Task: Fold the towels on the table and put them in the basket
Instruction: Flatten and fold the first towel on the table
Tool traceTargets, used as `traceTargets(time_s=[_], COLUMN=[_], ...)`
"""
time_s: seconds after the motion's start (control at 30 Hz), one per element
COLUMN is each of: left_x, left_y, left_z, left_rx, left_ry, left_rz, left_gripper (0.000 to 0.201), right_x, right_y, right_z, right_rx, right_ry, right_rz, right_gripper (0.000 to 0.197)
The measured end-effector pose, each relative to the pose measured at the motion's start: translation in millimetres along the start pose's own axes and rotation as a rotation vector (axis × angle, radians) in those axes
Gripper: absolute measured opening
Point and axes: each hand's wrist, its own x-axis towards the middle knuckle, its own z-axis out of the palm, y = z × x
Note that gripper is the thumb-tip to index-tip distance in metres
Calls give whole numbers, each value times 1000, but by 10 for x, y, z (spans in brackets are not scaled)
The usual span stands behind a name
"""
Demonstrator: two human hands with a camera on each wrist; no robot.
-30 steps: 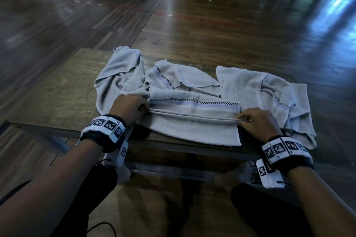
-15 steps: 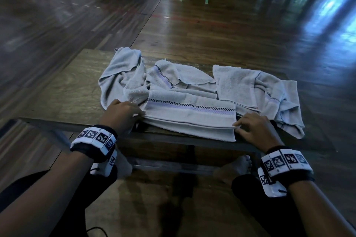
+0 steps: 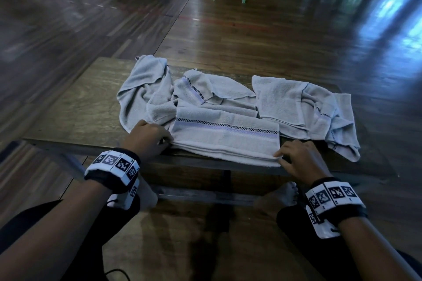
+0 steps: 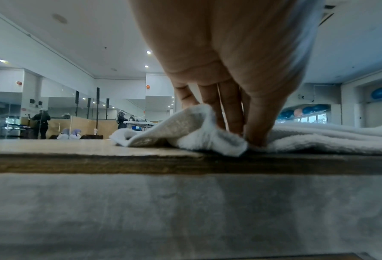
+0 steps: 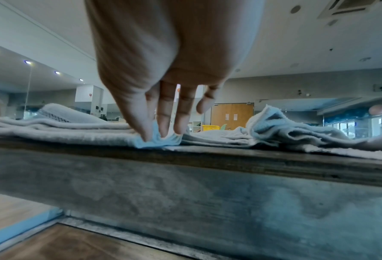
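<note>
The folded towel [image 3: 225,137] lies at the near edge of the worktop [image 3: 75,118]. The left hand [image 3: 148,138] and right hand [image 3: 299,159] pinch its two near corners with curled fingers [image 4: 255,126].

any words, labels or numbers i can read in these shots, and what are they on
No readable words or numbers in any view.
Left wrist band: black-and-white square marker patterns, no letters.
Right wrist band: the same kind of markers; tiny marks beneath them are too small to read.
Far double door: two white paper notices, too blurred to read.
Folded towel: woven checkered stripe only, no label visible.
</note>
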Motion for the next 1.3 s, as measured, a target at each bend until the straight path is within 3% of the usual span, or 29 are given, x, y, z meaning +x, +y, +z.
traceTargets(time_s=[0.17,0.33,0.4,0.6,0.93,1.07,1.17,1.23,1.3], left_x=[-53,-90,-106,-239,-260,-294,-285,-287,-291], left_y=[112,89,55,-49,-11,-12,-17,-17,-28], left_z=[12,-43,-58,151,97,135,133,124,135], left_rx=[-15,-5,-11,18,13,16,10,19,38], left_ry=[27,371,420,226,245,202,185,153,114], left_rz=[61,93,87,137,159,161,166,182,189], left_gripper=[13,21,26,25,20,32,29,25,35], right_x=[88,99,55,-85,-132,-137,-150,-165,-173], right_y=[126,103,82,68,76,83,110,136,154], right_z=[12,-122,-179,-75,-61,15,63,58,50], right_rx=[-72,-79,-88,-162,-132,-109,-60,-40,-32], right_ry=[97,339,378,216,236,162,108,67,19], right_rz=[99,122,82,-45,-54,-55,-51,-58,-66], right_gripper=[16,16,18,18,17,18,22,29,38])
